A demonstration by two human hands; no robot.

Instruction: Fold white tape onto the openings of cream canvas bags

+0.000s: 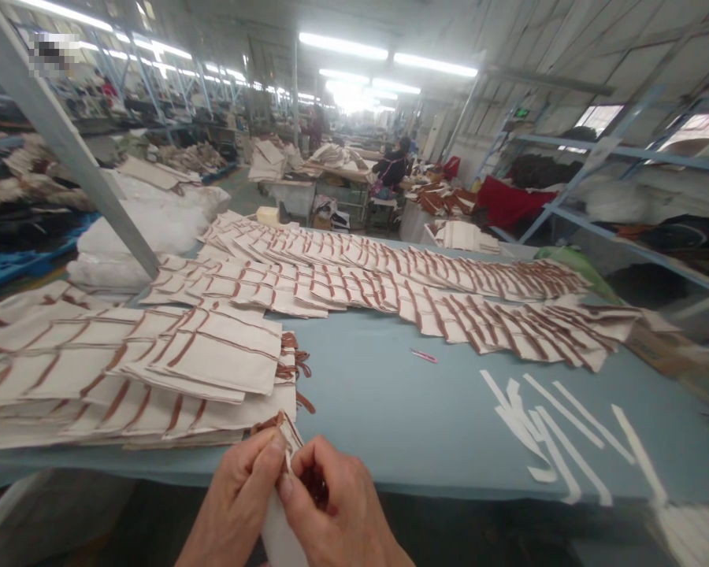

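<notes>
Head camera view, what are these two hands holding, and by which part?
The left hand and right hand pinch a cream fabric piece by its upper end, near brown trim.

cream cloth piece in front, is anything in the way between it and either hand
Nothing visible: the left hand and right hand both pinch the cream cloth piece directly near its upper end.

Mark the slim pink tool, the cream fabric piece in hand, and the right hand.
Slim pink tool [427, 357]: head view, on its handle.
Cream fabric piece [280, 531]: head view, on its lower part.
Right hand [343, 498]: head view, on its back.
</notes>
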